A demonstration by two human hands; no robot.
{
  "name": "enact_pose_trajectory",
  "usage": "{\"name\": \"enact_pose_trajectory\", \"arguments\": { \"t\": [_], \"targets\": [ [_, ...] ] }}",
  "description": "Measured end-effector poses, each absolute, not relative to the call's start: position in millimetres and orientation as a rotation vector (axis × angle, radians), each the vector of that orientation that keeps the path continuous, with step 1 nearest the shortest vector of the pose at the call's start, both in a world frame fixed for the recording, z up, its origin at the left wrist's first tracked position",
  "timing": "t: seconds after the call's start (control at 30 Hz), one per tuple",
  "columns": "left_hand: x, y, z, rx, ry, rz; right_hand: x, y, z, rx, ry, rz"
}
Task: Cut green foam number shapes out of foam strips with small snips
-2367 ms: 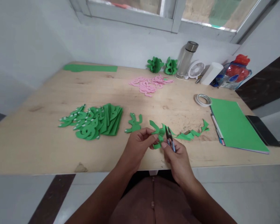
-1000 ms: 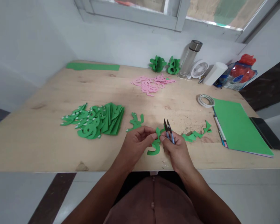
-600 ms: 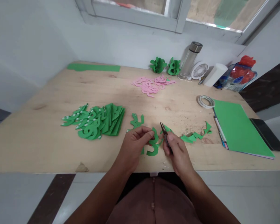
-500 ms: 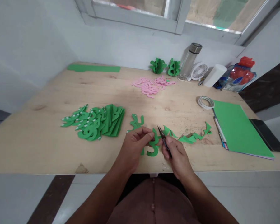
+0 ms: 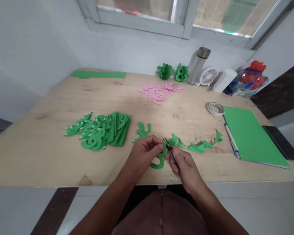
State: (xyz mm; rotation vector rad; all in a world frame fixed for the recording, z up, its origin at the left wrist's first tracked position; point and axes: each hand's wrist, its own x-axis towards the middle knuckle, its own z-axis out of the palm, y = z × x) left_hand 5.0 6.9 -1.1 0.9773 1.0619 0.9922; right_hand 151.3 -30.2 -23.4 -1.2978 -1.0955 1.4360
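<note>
My left hand (image 5: 147,155) is closed in a pinch on a curved green paper cutout (image 5: 158,165), whose loop hangs below my fingers. In my right hand (image 5: 183,163) is a small pair of dark scissors (image 5: 170,150), with the tips pointing up and left beside the cutout's upper part. Just beyond my left hand lies another green paper cutout (image 5: 143,130) with white dots on its ends. A string of green paper scraps (image 5: 198,147) stretches to the right of the scissors.
Left of my hands is a pile of green cutouts (image 5: 98,130). Behind them lie pink cutouts (image 5: 159,91). At the right are a tape roll (image 5: 215,108), green paper sheets (image 5: 254,137), and a pen (image 5: 231,137). A glass bottle (image 5: 198,67) and a small fan (image 5: 209,76) stand at the back.
The cutout in my left hand has turned, its loop shifting slightly left. The scissors' tips have moved a little left and down, nearer my left fingers.
</note>
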Motion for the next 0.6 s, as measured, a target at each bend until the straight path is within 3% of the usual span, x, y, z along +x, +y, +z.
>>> {"name": "enact_pose_trajectory", "arguments": {
  "t": [0.6],
  "targets": [
    [3.8,7.8,-0.3,1.037,1.028,0.963,149.8,-30.4,-22.2,-1.339,-1.096,1.420]
  ]
}}
